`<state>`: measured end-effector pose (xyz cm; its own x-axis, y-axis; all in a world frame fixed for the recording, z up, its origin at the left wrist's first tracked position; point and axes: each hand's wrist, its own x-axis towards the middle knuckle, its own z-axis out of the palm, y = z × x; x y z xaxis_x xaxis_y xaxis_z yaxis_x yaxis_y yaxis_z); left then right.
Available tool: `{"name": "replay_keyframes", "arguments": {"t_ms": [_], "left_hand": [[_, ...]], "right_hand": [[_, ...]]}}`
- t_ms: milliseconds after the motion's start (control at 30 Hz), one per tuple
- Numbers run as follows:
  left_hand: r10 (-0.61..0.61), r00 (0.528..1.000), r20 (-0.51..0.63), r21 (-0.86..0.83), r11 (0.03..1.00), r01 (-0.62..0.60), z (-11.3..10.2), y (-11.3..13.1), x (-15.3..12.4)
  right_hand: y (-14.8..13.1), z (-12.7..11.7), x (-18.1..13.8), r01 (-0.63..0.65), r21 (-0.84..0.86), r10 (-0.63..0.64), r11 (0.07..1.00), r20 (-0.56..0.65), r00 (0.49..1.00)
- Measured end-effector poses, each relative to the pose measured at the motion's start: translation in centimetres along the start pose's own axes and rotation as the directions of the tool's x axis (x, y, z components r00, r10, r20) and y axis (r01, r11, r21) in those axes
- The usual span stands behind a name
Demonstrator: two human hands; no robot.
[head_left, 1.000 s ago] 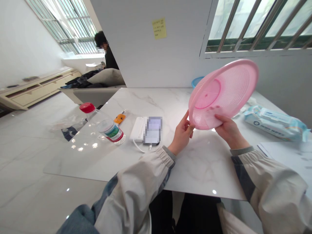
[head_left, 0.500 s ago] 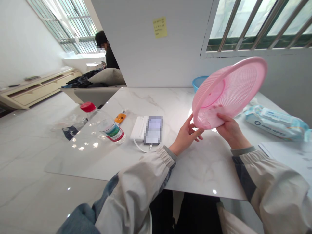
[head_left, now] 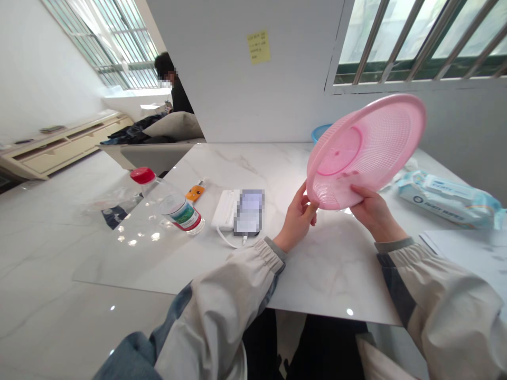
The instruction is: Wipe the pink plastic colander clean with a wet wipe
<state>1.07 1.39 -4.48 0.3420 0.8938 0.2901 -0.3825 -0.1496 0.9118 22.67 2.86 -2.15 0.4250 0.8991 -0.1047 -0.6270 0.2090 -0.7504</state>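
- The pink plastic strainer point(head_left: 366, 148) is up in the air over the right side of the white marble tabletop point(head_left: 317, 274). It does not touch the tabletop.
- The strainer is round and wide, with holes all over. It tilts, so its top edge leans up and to the right, and its low edge is by the hands. Its round middle point(head_left: 339, 151) faces up and back toward the person.
- The left hand point(head_left: 297, 219) stands up at the low left edge of the strainer. Its fingers point(head_left: 311, 208) are bent and grip the rim.
- The right hand point(head_left: 374, 208) is at the low right edge, palm in. Its fingers point(head_left: 356, 191) are closed on the rim and grip it.
- Both arms reach forward in a pale jacket with puffy sleeves point(head_left: 222, 295).
- Left of the hands are a white power bank point(head_left: 225, 208) and a blurred phone point(head_left: 249, 211). Beside them, a clear bottle point(head_left: 168, 203) with a red cap lies on its side.
- To the right are a pack of wipes point(head_left: 447, 199) and a sheet of paper point(head_left: 463, 253).
- A blue tub point(head_left: 321, 132) sits behind the strainer, by the wall.
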Motion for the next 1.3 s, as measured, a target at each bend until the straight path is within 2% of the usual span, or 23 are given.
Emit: {"name": "replay_keyframes", "arguments": {"t_ms": [133,267,400,500,667,1300], "left_hand": [[0.051,0.998,-0.041,-0.007,0.999,-0.051,-0.2,0.1,0.0],[-0.044,0.999,-0.032,0.024,0.999,0.045,-0.1,0.3,-0.2],[-0.134,0.99,0.052,0.05,0.99,0.132,0.0,0.3,-0.4],[-0.171,0.98,0.097,0.055,0.984,0.167,0.0,0.2,-0.3],[-0.198,0.976,0.095,0.072,0.979,0.192,0.0,0.3,-0.3],[-0.064,0.998,0.022,0.044,0.997,0.063,-0.2,0.4,-0.2]], "right_hand": [[0.0,-0.1,0.1,0.008,-0.014,-0.008,1.0,0.011,1.0],[0.0,-0.3,0.2,0.025,-0.036,-0.024,0.999,0.02,1.0],[0.0,-0.2,0.0,0.027,-0.049,-0.025,0.998,0.033,0.999],[0.0,-0.2,0.0,0.035,-0.055,-0.033,0.998,0.038,0.999],[-0.1,-0.7,0.2,0.031,-0.073,-0.027,0.997,0.067,0.997],[0.4,-1.8,1.2,0.052,-0.071,-0.046,0.996,0.088,0.995]]}}
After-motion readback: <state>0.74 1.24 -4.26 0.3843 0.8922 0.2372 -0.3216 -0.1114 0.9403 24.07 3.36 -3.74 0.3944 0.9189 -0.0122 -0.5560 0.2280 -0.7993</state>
